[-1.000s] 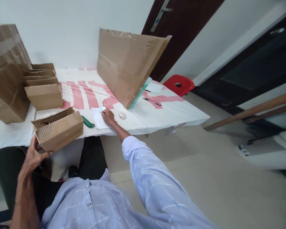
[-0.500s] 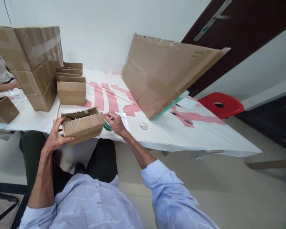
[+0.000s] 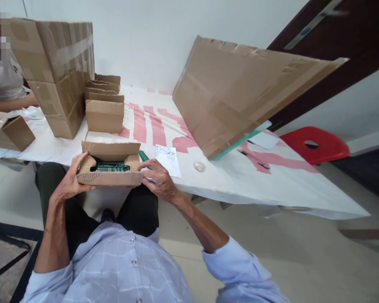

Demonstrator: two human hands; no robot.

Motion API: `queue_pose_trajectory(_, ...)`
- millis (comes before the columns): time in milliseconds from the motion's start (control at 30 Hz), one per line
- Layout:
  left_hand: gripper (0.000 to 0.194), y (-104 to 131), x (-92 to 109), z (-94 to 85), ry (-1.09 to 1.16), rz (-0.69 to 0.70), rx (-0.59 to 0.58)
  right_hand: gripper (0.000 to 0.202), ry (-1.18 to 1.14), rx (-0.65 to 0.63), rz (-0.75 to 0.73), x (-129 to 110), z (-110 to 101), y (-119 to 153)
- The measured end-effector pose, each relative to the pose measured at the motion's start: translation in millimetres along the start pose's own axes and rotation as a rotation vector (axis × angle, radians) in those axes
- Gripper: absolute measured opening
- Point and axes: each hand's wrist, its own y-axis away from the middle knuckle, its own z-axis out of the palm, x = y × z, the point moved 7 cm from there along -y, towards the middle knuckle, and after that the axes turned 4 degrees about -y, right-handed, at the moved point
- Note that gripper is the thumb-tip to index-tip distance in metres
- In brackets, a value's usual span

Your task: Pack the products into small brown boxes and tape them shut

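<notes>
A small open cardboard box (image 3: pixel 110 178) is tilted toward me at the table's front edge. Inside it green circuit boards (image 3: pixel 112 166) show between the inner flaps. My left hand (image 3: pixel 70 179) is wrapped round the box's left end, thumb beneath and fingers at the side. At the right end, my right hand (image 3: pixel 159 179) pinches the edge and flap with its fingertips. Just behind that hand lies a green object (image 3: pixel 143 155), partly hidden. A sheet of paper (image 3: pixel 169 160) with printed outlines rests to its right.
Tall stacked cartons (image 3: pixel 66 75) and a row of opened boxes (image 3: pixel 105 115) stand at the left back. A large cardboard panel (image 3: pixel 240 92) leans at the right. A clear round item (image 3: pixel 199 167) lies on the table. A co-worker's arm (image 3: pixel 12 104) shows far left.
The box has tipped toward me, so its opening and the green boards show. My right hand has moved onto its right end. The view has shifted left.
</notes>
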Motion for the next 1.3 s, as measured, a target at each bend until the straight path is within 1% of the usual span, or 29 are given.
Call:
queue_pose_trajectory(100,0.117,3,0,0.4,0.002,0.005,-0.008,0.03,-0.031,-0.065,-0.006,-5,2,-1)
queue_pose_trajectory(167,0.111,5,0,0.5,-0.022,0.005,-0.008,0.031,-0.058,-0.053,-0.007,-7,-2,-6)
queue_pose_trajectory(233,0.108,6,0,1.3,-0.045,0.006,-0.013,0.029,-0.026,0.039,0.009,-8,-14,-15)
queue_pose_trajectory(300,0.106,8,2,3.0,-0.054,0.015,-0.022,0.026,0.058,0.156,0.032,-9,-29,-28)
queue_pose_trajectory(333,0.106,8,3,4.1,-0.055,0.022,-0.027,0.025,0.098,0.193,0.036,-9,-35,-35)
queue_pose_trajectory(367,0.105,8,4,5.3,-0.056,0.029,-0.032,0.025,0.125,0.201,0.033,-9,-39,-43)
queue_pose_trajectory(400,0.105,8,4,6.5,-0.057,0.033,-0.036,0.025,0.136,0.176,0.027,-9,-38,-51)
queue_pose_trajectory(433,0.104,8,5,7.5,-0.057,0.037,-0.037,0.026,0.135,0.122,0.02,-8,-35,-59)
queue_pose_trajectory(533,0.105,7,5,10.0,-0.052,0.047,-0.035,0.026,0.112,-0.125,0.025,-2,-12,-77)
queue_pose_trajectory(600,0.106,6,5,11.2,-0.042,0.057,-0.033,0.022,0.105,-0.245,0.036,0,4,-83)
queue_pose_trajectory(667,0.106,6,5,12.3,-0.034,0.063,-0.037,0.015,0.101,-0.292,0.031,-3,15,-88)
queue_pose_trajectory(733,0.106,7,5,13.1,-0.034,0.069,-0.04,0.012,0.078,-0.287,0.019,-9,20,-93)
queue_pose_trajectory(800,0.105,7,5,13.5,-0.037,0.074,-0.038,0.015,0.031,-0.257,0.016,-15,21,-97)
queue_pose_trajectory(867,0.105,8,6,14.0,-0.039,0.074,-0.041,0.02,-0.039,-0.228,0.044,-19,20,-100)
queue_pose_trajectory(967,0.105,9,5,14.9,-0.041,0.063,-0.051,0.02,-0.174,-0.178,0.179,-13,19,-102)
queue_pose_trajectory(1067,0.107,9,4,16.0,-0.039,0.047,-0.063,0.025,-0.369,-0.084,0.425,8,18,-98)
queue_pose_trajectory(1167,0.106,9,3,16.2,-0.046,0.04,-0.068,0.038,-0.595,0.067,0.663,35,14,-90)
queue_pose_trajectory(1233,0.105,8,3,14.4,-0.056,0.051,-0.056,0.046,-0.681,0.202,0.729,52,5,-87)
queue_pose_trajectory(1300,0.103,7,4,11.0,-0.063,0.068,-0.034,0.05,-0.693,0.313,0.727,68,-9,-83)
